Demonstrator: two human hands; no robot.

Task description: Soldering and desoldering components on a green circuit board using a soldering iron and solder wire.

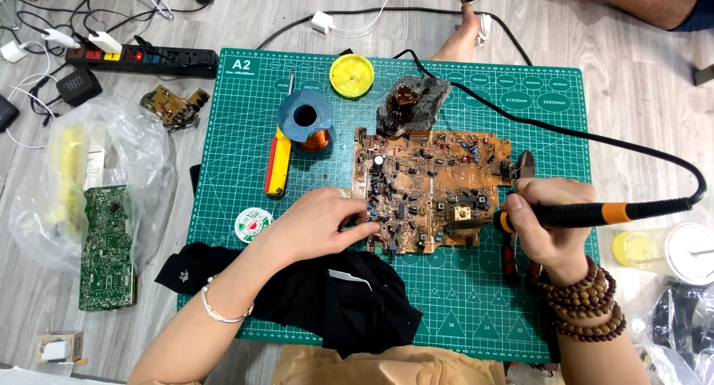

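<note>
Head view: your right hand (537, 223) has its fingers clamped around the black-and-orange soldering iron (587, 214), tip lying at the right part of the brown circuit board (430, 186). Your left hand (321, 223) rests on the board's lower left edge, fingers curled together, tips touching the components; whether they pinch anything cannot be told. The board lies mid-way on the green cutting mat (476, 311). Just behind it: blue solder spool (306, 121), yellow round tin (352, 75), lump of amber rosin (410, 102). Red-handled cutters (524, 166) sit beside your right hand. Black cloth (349, 299) covers the mat's near edge under your left forearm. A green board (108, 244) lies left, off the mat.
</note>
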